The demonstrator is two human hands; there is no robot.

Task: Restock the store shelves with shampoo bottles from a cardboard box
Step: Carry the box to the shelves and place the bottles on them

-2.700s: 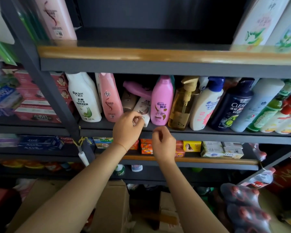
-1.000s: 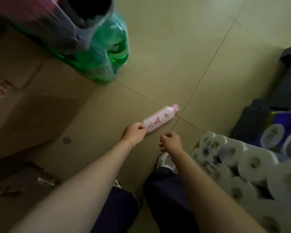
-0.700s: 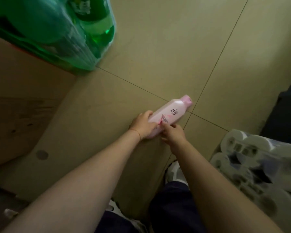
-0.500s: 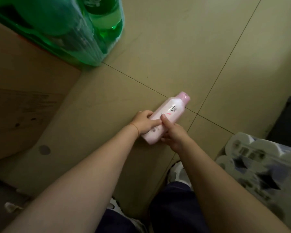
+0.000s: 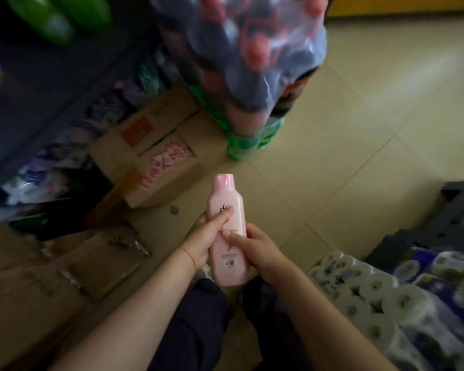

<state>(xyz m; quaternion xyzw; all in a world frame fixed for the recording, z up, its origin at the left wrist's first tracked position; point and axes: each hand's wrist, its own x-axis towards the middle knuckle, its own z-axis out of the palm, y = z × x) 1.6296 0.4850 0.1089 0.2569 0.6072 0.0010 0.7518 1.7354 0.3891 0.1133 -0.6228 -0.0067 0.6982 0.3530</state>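
Both hands hold 1 pink shampoo bottle (image 5: 227,231) upright: left hand (image 5: 208,238) wraps its side, right hand (image 5: 253,247) pinches it lower down. Bare floor (image 5: 359,145) opens ahead-right; cardboard box (image 5: 156,162) ahead-left; toilet rolls (image 5: 381,298) crowd the right.

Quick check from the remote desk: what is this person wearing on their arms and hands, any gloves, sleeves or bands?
No gloves: the left hand and right hand are bare, and both forearms are uncovered to the frame edge, no sleeves showing. A thin reddish string bracelet circles the left wrist. No rings or watch visible.
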